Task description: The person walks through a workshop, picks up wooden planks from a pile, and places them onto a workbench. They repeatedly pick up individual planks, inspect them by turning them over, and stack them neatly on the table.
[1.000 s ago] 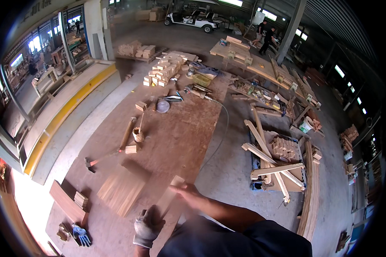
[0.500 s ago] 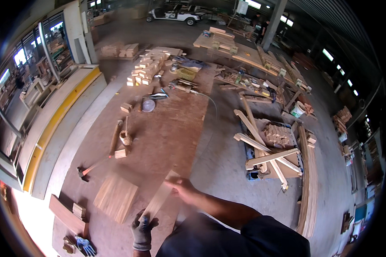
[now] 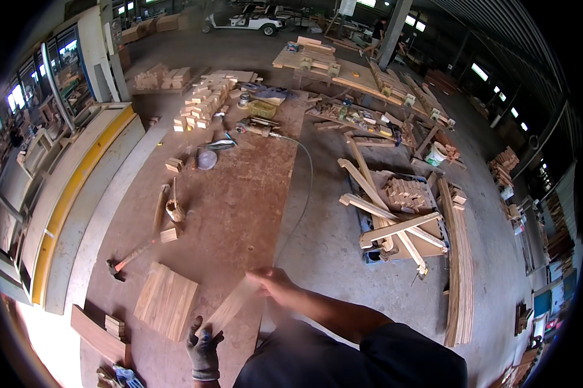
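A narrow pale wooden board (image 3: pixel 229 306) is held aslant above the near edge of the brown worktable (image 3: pixel 240 194). My bare right hand (image 3: pixel 276 285) is closed on its upper right end. At the lower left end, my left hand (image 3: pixel 204 352) in a grey glove has thumb and fingers around the board. A wider panel of striped wood (image 3: pixel 166 301) lies flat on the table, just left of the board. Beyond that panel lies a hammer (image 3: pixel 130 259) with an orange-and-dark handle.
Small wood blocks (image 3: pixel 201 107) are stacked at the table's far end, near a power tool (image 3: pixel 256 127) with a hose. A reddish-brown plank (image 3: pixel 99 335) and a blue glove (image 3: pixel 128 376) lie near left. Wooden pieces (image 3: pixel 395 226) lie across a pallet at right.
The view has shifted, so the table and its contents sit further left. My left hand and the board's lower end have moved slightly left; both hands stay on the board.
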A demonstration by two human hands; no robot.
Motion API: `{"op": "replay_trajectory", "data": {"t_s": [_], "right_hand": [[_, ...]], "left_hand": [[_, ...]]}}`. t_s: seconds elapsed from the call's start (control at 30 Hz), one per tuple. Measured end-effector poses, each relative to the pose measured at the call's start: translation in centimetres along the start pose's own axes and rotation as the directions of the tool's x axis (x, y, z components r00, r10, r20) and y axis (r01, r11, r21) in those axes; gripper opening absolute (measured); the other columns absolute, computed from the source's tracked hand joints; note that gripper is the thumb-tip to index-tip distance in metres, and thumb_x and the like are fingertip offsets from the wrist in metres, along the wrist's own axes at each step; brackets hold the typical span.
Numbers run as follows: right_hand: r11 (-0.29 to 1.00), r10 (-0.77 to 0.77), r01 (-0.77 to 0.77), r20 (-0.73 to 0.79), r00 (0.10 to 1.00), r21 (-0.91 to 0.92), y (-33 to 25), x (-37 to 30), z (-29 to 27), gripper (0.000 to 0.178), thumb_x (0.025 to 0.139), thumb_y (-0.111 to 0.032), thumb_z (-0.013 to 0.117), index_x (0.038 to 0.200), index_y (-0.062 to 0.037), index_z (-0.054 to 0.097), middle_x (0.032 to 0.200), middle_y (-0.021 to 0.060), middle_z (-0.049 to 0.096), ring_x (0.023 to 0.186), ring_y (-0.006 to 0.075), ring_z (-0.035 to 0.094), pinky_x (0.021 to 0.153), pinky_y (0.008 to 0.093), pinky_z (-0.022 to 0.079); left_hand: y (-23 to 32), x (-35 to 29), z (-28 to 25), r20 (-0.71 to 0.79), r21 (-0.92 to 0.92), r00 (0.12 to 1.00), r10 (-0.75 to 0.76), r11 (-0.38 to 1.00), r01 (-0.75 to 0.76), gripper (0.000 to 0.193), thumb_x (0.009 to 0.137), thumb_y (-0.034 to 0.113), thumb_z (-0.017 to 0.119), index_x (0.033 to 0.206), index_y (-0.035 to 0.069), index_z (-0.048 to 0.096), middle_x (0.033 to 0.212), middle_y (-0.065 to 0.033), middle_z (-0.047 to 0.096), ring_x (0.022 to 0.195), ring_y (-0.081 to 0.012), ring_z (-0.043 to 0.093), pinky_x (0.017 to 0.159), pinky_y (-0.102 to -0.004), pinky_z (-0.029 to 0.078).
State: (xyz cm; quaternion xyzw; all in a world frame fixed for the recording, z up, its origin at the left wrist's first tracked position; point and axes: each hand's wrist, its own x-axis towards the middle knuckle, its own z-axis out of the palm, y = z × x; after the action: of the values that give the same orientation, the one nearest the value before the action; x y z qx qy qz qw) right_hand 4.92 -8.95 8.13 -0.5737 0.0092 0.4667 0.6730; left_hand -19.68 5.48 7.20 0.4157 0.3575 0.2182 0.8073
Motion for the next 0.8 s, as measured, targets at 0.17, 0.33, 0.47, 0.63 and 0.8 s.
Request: {"op": "replay_trajectory", "data": {"t_s": [0.17, 0.33, 0.47, 0.63, 0.8], "right_hand": [[1.0, 0.021, -0.021, -0.072, 0.997, -0.008, -1.0, -0.9, 1.0, 0.05, 0.084, -0.042, 0.075, 0.112, -0.0027, 0.063, 0.108, 0.0093, 0.063, 0.097, 0.0215, 0.065, 0.082, 0.0365, 0.06], [1.0, 0.024, -0.025, -0.081, 0.996, -0.011, -0.7, -0.7, 0.9, 0.05, 0.083, -0.042, 0.076, 0.111, -0.0029, 0.063, 0.107, 0.009, 0.063, 0.097, 0.0211, 0.065, 0.081, 0.0367, 0.06], [0.999, 0.042, -0.042, -0.096, 0.995, 0.0, -1.0, -0.8, 1.2, 0.048, 0.083, -0.042, 0.077, 0.108, -0.0037, 0.063, 0.105, 0.0086, 0.063, 0.096, 0.0209, 0.065, 0.081, 0.0368, 0.06], [0.998, 0.061, -0.061, -0.108, 0.992, 0.01, -0.6, -0.6, 1.1, 0.047, 0.083, -0.042, 0.077, 0.108, -0.0042, 0.062, 0.104, 0.0079, 0.063, 0.093, 0.0208, 0.064, 0.08, 0.0367, 0.06], [0.999, 0.045, -0.047, -0.116, 0.992, -0.018, -0.4, -0.6, 1.0, 0.048, 0.084, -0.044, 0.075, 0.109, -0.0048, 0.062, 0.103, 0.0076, 0.062, 0.09, 0.0209, 0.065, 0.078, 0.0362, 0.059]], "left_hand": [[-0.2, 0.1, -0.7, 0.02, 0.026, 0.999, 0.027, 0.999, -0.027, 0.054, 0.091, 0.021, 0.068, 0.135, -0.003, 0.046, 0.108, -0.0125, 0.061, 0.089, -0.0201, 0.065, 0.071, -0.0331, 0.06], [0.3, -0.3, 0.0, 0.023, 0.044, 0.999, 0.025, 0.999, -0.026, 0.053, 0.091, 0.02, 0.068, 0.135, -0.003, 0.046, 0.11, -0.0123, 0.061, 0.092, -0.0205, 0.065, 0.072, -0.0341, 0.061], [-0.1, -0.2, -0.4, 0.004, 0.055, 1.0, 0.02, 0.998, -0.021, 0.051, 0.091, 0.017, 0.068, 0.134, -0.003, 0.047, 0.109, -0.0127, 0.061, 0.094, -0.0211, 0.065, 0.073, -0.0355, 0.061], [0.2, -0.4, -0.1, 0.009, 0.106, 1.0, 0.011, 0.994, -0.012, 0.049, 0.091, 0.013, 0.066, 0.134, -0.003, 0.048, 0.107, -0.0147, 0.063, 0.094, -0.022, 0.065, 0.074, -0.0359, 0.06], [0.1, -0.6, 0.1, 0.007, 0.121, 1.0, 0.02, 0.992, -0.021, 0.049, 0.091, 0.012, 0.065, 0.134, -0.003, 0.047, 0.108, -0.0161, 0.063, 0.094, -0.0234, 0.066, 0.074, -0.0359, 0.06]]}}
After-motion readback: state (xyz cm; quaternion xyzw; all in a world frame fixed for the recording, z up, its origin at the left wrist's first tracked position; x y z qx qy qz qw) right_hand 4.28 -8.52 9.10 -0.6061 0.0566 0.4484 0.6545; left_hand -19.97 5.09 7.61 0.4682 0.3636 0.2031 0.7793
